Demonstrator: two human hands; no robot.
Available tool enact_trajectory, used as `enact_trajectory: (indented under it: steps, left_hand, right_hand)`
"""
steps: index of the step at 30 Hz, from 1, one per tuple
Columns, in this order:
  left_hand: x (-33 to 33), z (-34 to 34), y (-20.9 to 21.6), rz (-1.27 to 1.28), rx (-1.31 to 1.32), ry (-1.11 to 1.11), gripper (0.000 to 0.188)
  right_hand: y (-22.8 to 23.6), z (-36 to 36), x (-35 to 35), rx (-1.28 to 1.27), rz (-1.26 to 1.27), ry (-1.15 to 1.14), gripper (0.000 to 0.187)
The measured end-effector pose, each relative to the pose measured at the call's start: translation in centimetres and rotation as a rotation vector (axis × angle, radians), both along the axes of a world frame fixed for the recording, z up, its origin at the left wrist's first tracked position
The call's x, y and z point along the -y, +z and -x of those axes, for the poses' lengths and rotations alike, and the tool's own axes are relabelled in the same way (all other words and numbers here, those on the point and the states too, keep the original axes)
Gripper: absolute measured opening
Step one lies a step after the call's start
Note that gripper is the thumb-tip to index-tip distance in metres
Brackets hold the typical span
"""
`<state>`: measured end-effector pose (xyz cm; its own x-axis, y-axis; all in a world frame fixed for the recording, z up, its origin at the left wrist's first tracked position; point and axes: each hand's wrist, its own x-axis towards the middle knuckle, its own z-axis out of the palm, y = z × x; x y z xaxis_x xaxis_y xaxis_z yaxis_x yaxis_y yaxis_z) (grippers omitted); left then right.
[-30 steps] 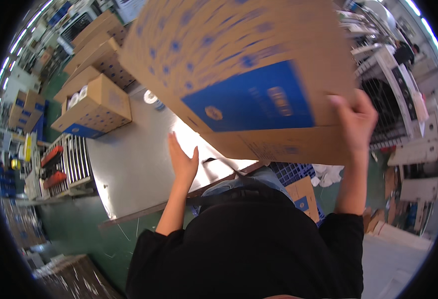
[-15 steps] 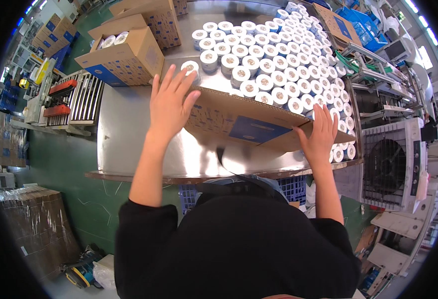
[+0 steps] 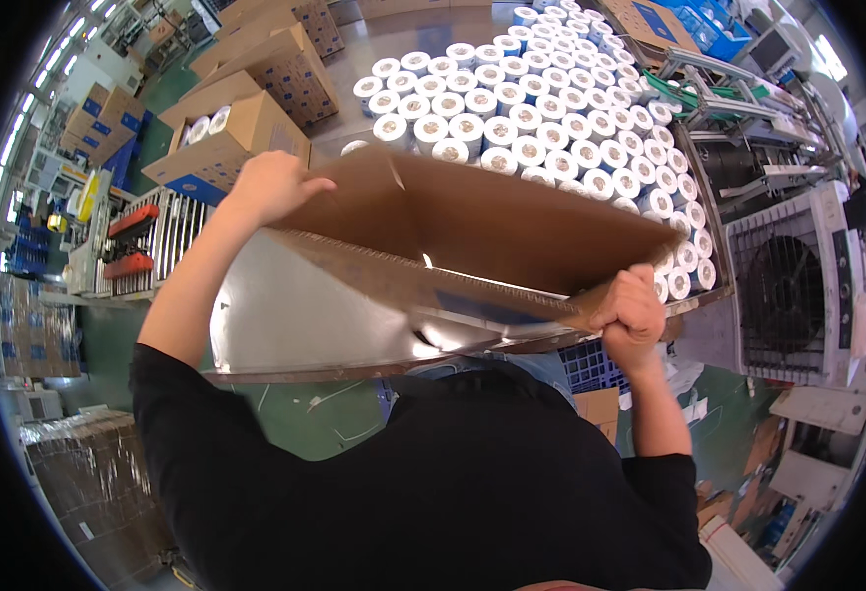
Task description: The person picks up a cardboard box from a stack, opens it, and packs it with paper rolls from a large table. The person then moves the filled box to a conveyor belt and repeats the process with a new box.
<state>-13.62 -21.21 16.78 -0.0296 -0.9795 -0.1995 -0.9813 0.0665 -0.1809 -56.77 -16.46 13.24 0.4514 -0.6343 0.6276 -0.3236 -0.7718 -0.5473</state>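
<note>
A brown cardboard box [image 3: 522, 217], partly unfolded, spans the space between my hands above the steel table [image 3: 266, 320]. Its walls stand apart, and the metal tabletop shows through the gap at its bottom. My left hand [image 3: 277, 189] grips the box's left edge, thumb stretched out over the cardboard; its other fingers are partly hidden. At the right corner, my right hand [image 3: 634, 307] is closed tightly around the near edge. Just beyond the box stand many white-topped rolls [image 3: 530, 150] with blue sides, packed upright in rows.
To the left, an open carton [image 3: 256, 138] holds several rolls, with more cartons [image 3: 295, 74] behind it. A roller conveyor [image 3: 172, 236] adjoins the table's left side. On the right stand a large fan unit [image 3: 780, 286] and a metal machine frame [image 3: 738, 108].
The flat cardboard has been pulled apart into an open box shape. My left hand moved left and closed on its edge; my right hand moved down and went from spread to gripping.
</note>
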Motion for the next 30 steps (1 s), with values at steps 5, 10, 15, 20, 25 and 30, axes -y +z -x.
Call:
enact_trajectory:
  steps: [5,10,15,20,25,30]
  left_hand:
    - [0.2,6.5,1.1,-0.356,-0.215,0.38,0.06]
    - [-5.2,9.3,-4.2,-0.883,-0.469,-0.204,0.069]
    - [-11.2,9.6,-1.6,-0.549,-0.793,-0.396,0.053]
    - [-5.3,10.6,-7.7,-0.307,-0.423,-0.345,0.043]
    - [-1.5,13.9,-5.9,0.5,-0.408,-0.899,0.022]
    - [2.4,11.0,-4.0,0.657,-0.212,-0.246,0.026]
  right_hand:
    - [-2.9,-3.6,5.1,-0.51,-0.391,0.547,0.009]
    - [-12.6,-5.1,7.1,-0.843,-0.552,0.445,0.009]
    - [-9.0,-1.6,8.1,0.021,-0.397,0.001,0.022]
    - [-7.9,3.8,10.1,0.487,-1.161,-0.424,0.06]
    - [-8.2,2.1,6.9,-0.122,-0.936,-0.321,0.104]
    - [-6.4,4.0,5.8,-0.01,-1.22,-0.196,0.102]
